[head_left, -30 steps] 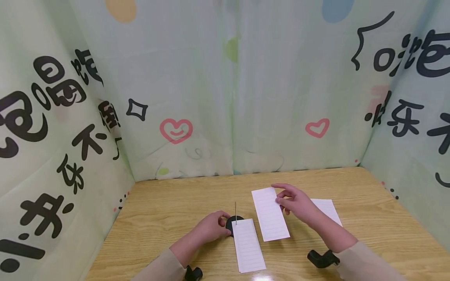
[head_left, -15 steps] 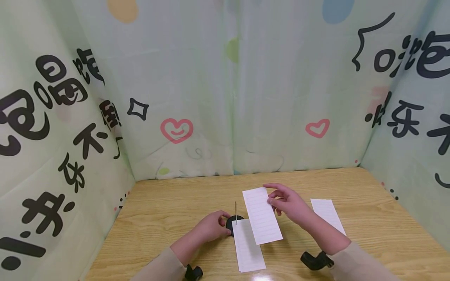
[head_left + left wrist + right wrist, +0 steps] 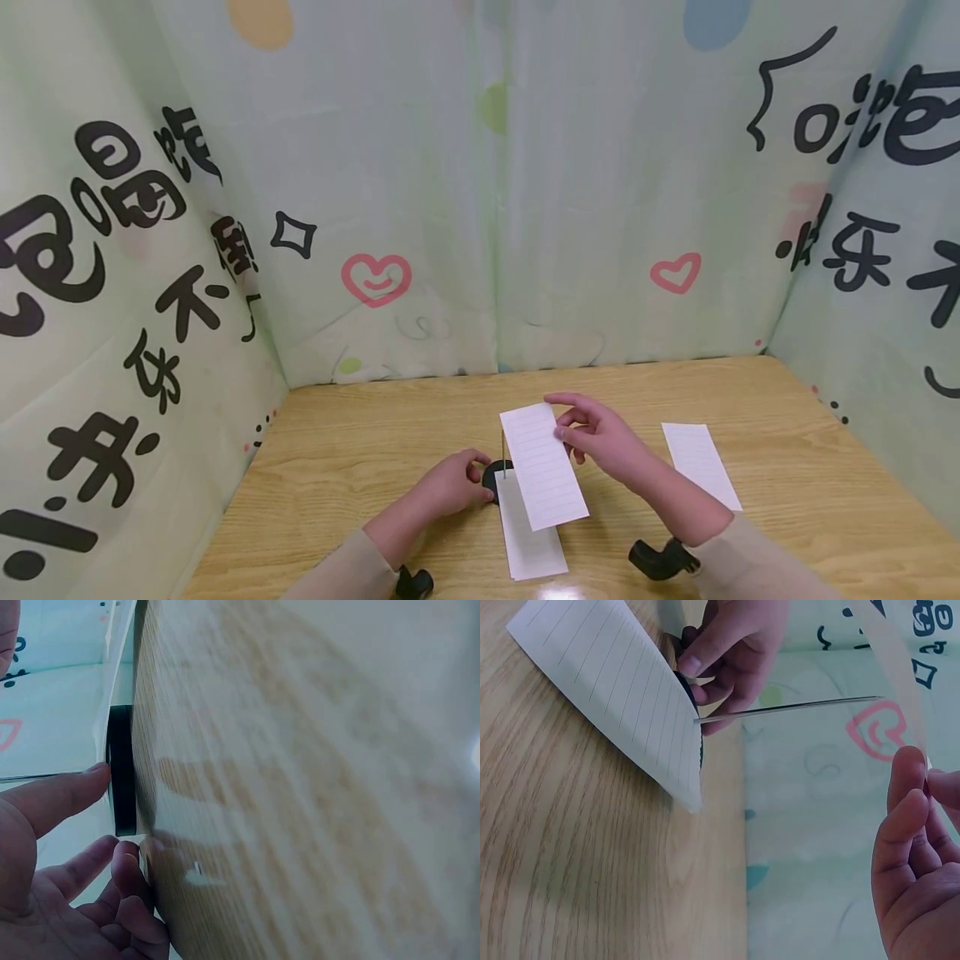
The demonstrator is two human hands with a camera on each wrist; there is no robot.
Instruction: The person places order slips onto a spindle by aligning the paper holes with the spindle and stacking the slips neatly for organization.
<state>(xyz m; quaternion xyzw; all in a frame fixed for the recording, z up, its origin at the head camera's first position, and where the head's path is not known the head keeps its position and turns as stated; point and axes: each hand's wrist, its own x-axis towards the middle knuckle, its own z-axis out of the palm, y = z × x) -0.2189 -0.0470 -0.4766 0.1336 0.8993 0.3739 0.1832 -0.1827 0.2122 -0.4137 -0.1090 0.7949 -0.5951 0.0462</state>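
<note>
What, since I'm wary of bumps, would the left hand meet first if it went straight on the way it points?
Most likely the black base: the left hand is right at its edge and appears to be touching it.

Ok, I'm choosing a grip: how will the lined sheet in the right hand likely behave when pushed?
The lined sheet is probably light: the right hand pinches it near one edge. It seems fairly stiff, being nearly flat, but looks thin in the right wrist view, so pushing might buckle it.

Wood-grained table (image 3: pixel 360 433) beneath a black base (image 3: pixel 122 771), apparently round, and a separate white sheet (image 3: pixel 701 465).
</note>
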